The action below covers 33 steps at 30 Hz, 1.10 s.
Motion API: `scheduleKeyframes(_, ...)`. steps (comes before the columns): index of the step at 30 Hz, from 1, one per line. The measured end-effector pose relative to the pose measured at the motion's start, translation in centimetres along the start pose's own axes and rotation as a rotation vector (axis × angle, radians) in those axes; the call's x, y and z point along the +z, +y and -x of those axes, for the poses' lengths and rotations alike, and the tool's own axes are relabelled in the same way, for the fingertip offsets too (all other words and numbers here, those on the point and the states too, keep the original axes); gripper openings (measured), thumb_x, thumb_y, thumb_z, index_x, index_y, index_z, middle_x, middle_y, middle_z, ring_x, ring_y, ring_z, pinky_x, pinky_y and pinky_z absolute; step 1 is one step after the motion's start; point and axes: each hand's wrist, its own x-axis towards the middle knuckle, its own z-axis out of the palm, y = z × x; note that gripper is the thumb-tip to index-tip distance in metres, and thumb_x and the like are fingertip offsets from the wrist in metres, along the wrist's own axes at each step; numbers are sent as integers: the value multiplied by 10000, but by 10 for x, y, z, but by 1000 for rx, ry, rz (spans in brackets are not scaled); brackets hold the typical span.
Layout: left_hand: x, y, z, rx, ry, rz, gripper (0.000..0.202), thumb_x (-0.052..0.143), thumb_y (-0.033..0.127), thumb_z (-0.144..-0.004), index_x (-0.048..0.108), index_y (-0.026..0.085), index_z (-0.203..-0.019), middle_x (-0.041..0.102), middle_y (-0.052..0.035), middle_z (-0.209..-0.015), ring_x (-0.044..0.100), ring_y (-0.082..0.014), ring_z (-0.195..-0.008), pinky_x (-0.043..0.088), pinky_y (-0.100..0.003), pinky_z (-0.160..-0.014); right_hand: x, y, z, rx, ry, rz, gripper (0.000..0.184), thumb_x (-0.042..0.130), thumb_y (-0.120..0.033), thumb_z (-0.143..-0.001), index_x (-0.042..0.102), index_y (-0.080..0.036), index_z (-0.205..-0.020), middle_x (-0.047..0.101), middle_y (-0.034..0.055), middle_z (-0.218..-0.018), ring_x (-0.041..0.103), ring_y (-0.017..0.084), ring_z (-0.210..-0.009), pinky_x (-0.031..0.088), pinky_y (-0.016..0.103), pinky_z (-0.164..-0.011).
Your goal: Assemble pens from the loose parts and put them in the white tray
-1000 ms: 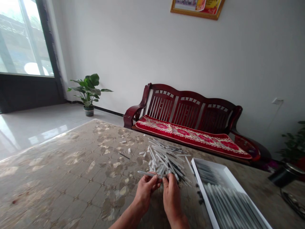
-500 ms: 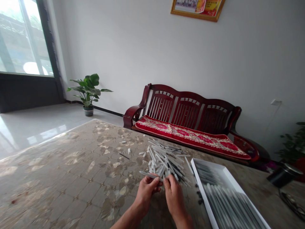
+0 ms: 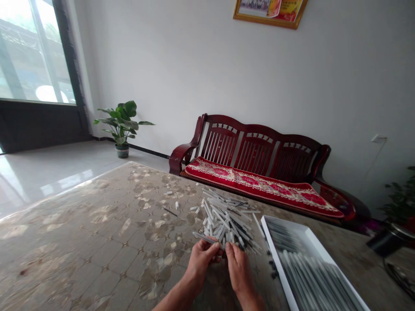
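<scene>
My left hand (image 3: 200, 261) pinches one thin white pen (image 3: 204, 238) that lies across it, the tip pointing left. Close beside it, my right hand (image 3: 237, 268) has its fingers closed at the pen's right end; what they hold is too small to make out. Both hands sit at the near edge of a loose pile of white pens (image 3: 226, 217) on the patterned table (image 3: 97, 233). To the right lies a white tray (image 3: 279, 268) with pens laid in rows.
Small white caps and a thin dark refill (image 3: 170, 211) lie scattered left of the pile. A red wooden bench (image 3: 259, 172) stands behind the table, a potted plant (image 3: 121, 123) by the window, and a dark pot (image 3: 385, 239) at the far right.
Both hands stay at the pile's near edge with the pen. The view has shifted slightly and the right fingers have closed in on the pen's end.
</scene>
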Motion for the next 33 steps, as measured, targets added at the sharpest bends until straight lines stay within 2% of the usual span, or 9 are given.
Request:
scheduleKeyframes(5, -1, -1, -1, -1, -12, -18, 382, 915, 341, -497, 669, 137, -705, 667, -3, -607, 637, -131, -566, 481, -203, -504, -1, -2, 1, -52, 21, -6, 355, 442, -508, -920, 590, -244, -735, 669, 13, -687, 621, 197, -658, 428, 267, -602)
scheduleKeyframes(10, 0, -1, -1, -16, -23, -19, 415, 924, 356, -470, 657, 138, -701, 660, 2, -600, 628, -130, -546, 491, -215, -504, -1, 0, 2, 3, 3, 0, 456, 358, -536, -943, 593, -234, -695, 671, 34, -666, 628, 204, -640, 421, 277, -595)
scheduleKeyframes(15, 0, -1, -1, -22, -24, -38, 421, 922, 368, -473, 654, 140, -703, 663, 0, -599, 633, -134, -562, 497, -217, -510, -1, 0, 2, -42, 19, 7, 363, 423, -501, -929, 567, -239, -722, 656, 12, -671, 617, 196, -656, 421, 269, -603)
scheduleKeyframes(20, -1, -2, -2, -15, -32, -62, 435, 917, 388, -471, 653, 138, -709, 656, -1, -575, 625, -134, -541, 494, -225, -507, -1, 4, 2, 6, -10, -17, 456, 378, -538, -943, 603, -235, -688, 674, 31, -654, 626, 205, -635, 413, 277, -596)
scheduleKeyframes(25, -3, -4, -4, -7, -39, -85, 442, 907, 406, -477, 641, 141, -711, 662, 4, -605, 631, -133, -556, 495, -225, -518, -2, 4, 2, -13, -5, -4, 416, 408, -531, -924, 563, -230, -683, 640, 7, -643, 588, 181, -622, 387, 265, -581)
scheduleKeyframes(30, -5, -7, -5, 40, -79, -135, 447, 888, 442, -497, 622, 149, -705, 628, 24, -579, 587, -111, -523, 468, -214, -498, 7, 7, 2, 61, 6, -49, 455, 409, -575, -894, 557, -225, -644, 624, 20, -625, 550, 186, -607, 388, 283, -585)
scheduleKeyframes(33, -5, -5, -5, 86, -91, -183, 421, 844, 474, -571, 626, 157, -742, 620, 29, -619, 556, -96, -539, 459, -210, -517, 10, 7, 3, 115, -65, -141, 482, 394, -598, -895, 608, -217, -692, 640, 32, -665, 565, 194, -632, 416, 288, -590)
